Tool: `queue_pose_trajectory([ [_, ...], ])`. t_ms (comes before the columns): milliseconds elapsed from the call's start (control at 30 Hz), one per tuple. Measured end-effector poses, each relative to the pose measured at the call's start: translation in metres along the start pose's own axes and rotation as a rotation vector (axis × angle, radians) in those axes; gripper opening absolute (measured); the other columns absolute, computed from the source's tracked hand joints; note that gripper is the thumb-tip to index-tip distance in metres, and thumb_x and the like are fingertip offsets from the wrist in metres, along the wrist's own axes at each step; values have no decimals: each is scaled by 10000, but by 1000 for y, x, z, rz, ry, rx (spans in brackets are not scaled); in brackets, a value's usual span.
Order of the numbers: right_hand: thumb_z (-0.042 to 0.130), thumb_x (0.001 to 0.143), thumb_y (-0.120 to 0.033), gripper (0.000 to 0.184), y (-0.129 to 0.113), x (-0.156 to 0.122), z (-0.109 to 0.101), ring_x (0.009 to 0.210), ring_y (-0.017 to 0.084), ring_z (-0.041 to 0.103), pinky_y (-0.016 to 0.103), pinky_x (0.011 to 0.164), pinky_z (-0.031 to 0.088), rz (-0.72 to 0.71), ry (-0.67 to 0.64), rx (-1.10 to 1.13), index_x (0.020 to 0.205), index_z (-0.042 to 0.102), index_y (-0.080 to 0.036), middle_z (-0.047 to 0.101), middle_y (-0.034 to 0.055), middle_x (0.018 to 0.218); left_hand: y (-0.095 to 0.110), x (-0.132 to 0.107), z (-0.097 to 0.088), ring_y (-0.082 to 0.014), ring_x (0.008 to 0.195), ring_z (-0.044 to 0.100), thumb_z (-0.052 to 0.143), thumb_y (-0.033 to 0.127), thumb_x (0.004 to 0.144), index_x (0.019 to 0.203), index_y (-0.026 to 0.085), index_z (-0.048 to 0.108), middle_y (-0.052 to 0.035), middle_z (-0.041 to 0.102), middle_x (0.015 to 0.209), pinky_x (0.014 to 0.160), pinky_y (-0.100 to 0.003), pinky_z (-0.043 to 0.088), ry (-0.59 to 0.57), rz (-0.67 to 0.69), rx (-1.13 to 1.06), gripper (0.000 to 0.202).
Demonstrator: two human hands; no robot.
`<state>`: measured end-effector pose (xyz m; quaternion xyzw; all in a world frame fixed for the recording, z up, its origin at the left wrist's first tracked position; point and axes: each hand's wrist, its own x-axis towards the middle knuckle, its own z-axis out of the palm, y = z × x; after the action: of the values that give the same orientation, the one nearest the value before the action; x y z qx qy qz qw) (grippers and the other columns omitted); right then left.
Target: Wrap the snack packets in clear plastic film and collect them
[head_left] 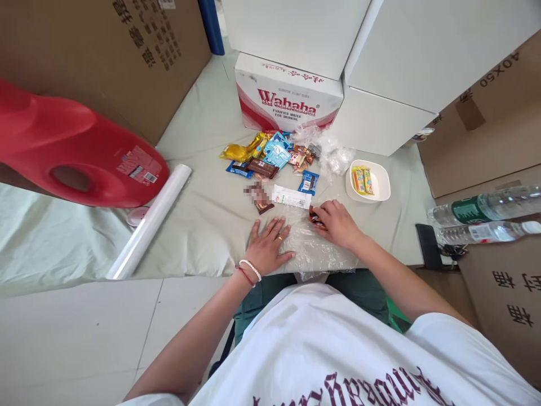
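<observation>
Packet in brown wrapping: where is it, and by which hand is it held?

The brown packet [314, 219] is held by the right hand [338, 224], with the grip closed around it, at the far part of the clear film [323, 254] and near the white packet [292, 197]. Nothing is held by the left hand [267, 243]; it is laid flat on the table [211, 225], fingers spread. Whether the film's edge is pressed under it cannot be told.

And what can be counted as done?

The clear film is already spread along the table's near edge, and two yellow packets [362, 180] are placed in the white bowl [386, 189].

Is much left, then?

Rather much, it is judged. No film is seen folded over the brown packet, and a pile of packets [262, 168] is left outside the bowl, beside some crumpled clear plastic [337, 160].
</observation>
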<state>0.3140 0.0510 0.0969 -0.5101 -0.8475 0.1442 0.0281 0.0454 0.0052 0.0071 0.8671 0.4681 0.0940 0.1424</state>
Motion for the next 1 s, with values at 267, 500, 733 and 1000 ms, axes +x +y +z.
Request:
queue_pose_trajectory([
  [267,655,953,-569,515,-7,-22,23,1181,327,514,460,986,419,-103,27,82,1353,648,-243,597,154,1324,0,1,0,-341,1585,300,517,679,946,1607,264,410,-108,317,1714,1291,-663,55,-21,4,22,787],
  [500,765,873,-343,524,14,17,18,1103,319,540,405,948,416,45,-167,40,1360,650,-188,666,141,1195,0,0,-3,-373,1597,260,580,701,899,1627,279,371,-129,287,1720,1267,-711,28,-72,-30,47,867],
  [733,802,838,-445,541,20,-2,10,1041,296,527,391,950,421,116,-27,197,1300,694,-185,632,116,1087,1,-4,-6,-381,1601,243,586,694,896,1620,301,385,-111,251,1734,1261,-718,56,-101,-80,62,848],
  [1000,763,876,-379,433,26,-40,10,1076,303,510,433,962,451,193,358,231,1249,659,-184,601,120,1134,-2,-9,-7,-375,1598,248,613,651,887,1632,261,351,-121,267,1731,1272,-704,49,-116,-114,-6,881],
])
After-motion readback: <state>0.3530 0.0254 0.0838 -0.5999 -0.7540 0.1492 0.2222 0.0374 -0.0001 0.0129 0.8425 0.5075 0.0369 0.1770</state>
